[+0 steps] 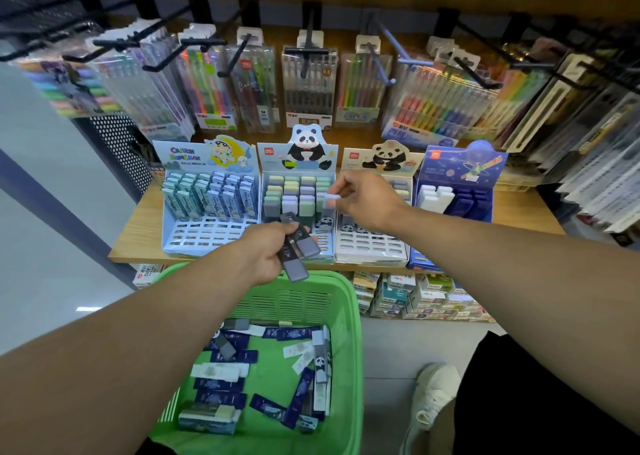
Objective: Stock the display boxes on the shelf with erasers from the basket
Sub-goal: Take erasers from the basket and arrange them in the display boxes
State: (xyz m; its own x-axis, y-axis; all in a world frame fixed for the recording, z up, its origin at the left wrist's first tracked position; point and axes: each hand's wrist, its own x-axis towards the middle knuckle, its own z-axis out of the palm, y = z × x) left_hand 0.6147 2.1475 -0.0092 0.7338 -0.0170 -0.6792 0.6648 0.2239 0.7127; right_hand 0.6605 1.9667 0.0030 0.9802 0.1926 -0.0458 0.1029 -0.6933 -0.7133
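— Head view: what have you got in each hand?

— My left hand point(265, 252) is clenched round a small bunch of grey erasers point(300, 247), dark sleeves toward my palm, held over the near edge of the shelf point(138, 226). My right hand point(363, 200) pinches one pale eraser point(329, 200) between thumb and fingers point(341, 186), just above the right-hand column of the panda box point(298, 198).

— And the rest of the stock?

— Loose in the green basket point(349, 316) below, mostly navy and white sleeved ones. The boxes either side have open slots at the front.

— How do they handle?

— Light and slightly soft, I'd judge; stiff enough to slide into a slot without bending. The paper sleeves look slick, so the bunch in my left could fan out or slip. I'd hold each by its long sides near the top end, leaving the lower end free to enter the slot.

— Any risk?

— Nudging a neighbour askew as it goes in, probably.
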